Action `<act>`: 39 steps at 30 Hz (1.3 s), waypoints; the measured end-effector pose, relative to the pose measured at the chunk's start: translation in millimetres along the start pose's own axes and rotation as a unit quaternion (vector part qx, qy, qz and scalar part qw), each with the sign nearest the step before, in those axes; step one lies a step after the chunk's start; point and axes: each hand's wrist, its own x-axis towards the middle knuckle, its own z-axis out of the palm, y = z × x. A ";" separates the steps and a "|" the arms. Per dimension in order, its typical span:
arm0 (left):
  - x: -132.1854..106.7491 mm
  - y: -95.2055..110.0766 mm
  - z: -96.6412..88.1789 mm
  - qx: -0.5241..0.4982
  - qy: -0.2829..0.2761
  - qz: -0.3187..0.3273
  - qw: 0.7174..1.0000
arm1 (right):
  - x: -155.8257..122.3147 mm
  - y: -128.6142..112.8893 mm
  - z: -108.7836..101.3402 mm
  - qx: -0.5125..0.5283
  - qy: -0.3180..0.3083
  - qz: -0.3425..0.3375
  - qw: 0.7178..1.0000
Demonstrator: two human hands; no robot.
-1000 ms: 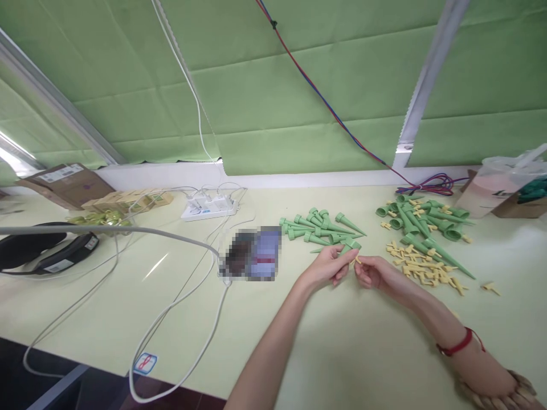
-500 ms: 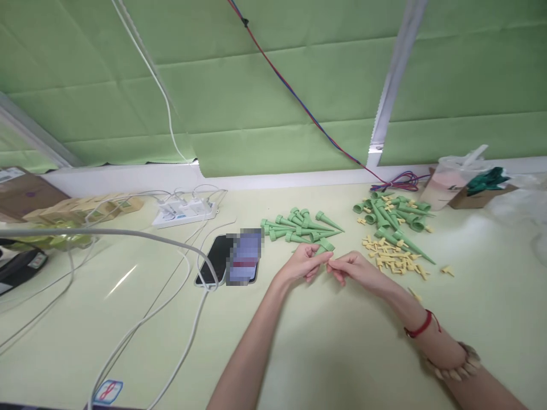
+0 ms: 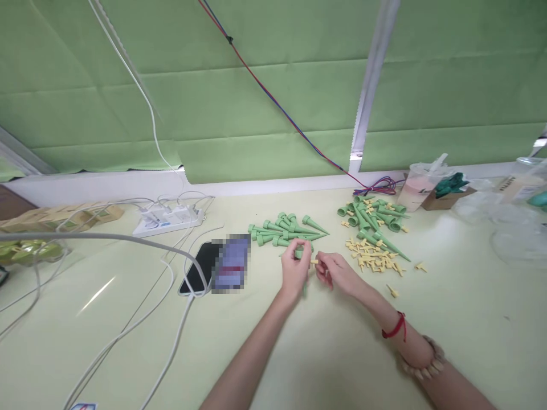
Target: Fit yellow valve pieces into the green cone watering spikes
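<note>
My left hand (image 3: 294, 273) is closed around a green plastic plant watering spike; its capped end shows above the fingers and its tip pokes out below. Between the two hands a small yellow valve (image 3: 314, 262) sticks out sideways, at the spike's side. The fingertips of my right hand (image 3: 337, 271) pinch the valve's outer end. Whether the valve sits in the spike is hidden by my left fingers. Just behind my left hand lies a pile of capped green spikes (image 3: 284, 228). Loose yellow valves (image 3: 376, 256) are spread to the right of my right hand.
Uncapped green spikes (image 3: 371, 216) lie at the back right, mixed with yellow pieces. Behind them stand a drink cup (image 3: 416, 188) and a small cardboard box (image 3: 447, 199). To the left are two phones (image 3: 203, 265), a power strip (image 3: 168, 219) and looping white cables (image 3: 171, 273).
The view has turned slightly right. My left hand has rotated more upright with the spike, its tip now pointing down. My hands are a little farther apart, showing the yellow valve between them.
</note>
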 end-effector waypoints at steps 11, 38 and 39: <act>-27.5 13.7 20.7 -0.061 0.035 -0.101 0.992 | -4.6 3.7 22.3 -0.168 0.269 -0.161 0.935; -16.0 -1.9 11.6 -0.130 0.025 -0.116 0.984 | -3.8 4.1 3.8 -0.126 0.077 -0.058 0.987; -16.6 -2.8 12.6 -0.135 0.023 -0.121 0.983 | -4.2 4.1 4.2 -0.127 0.085 -0.057 0.987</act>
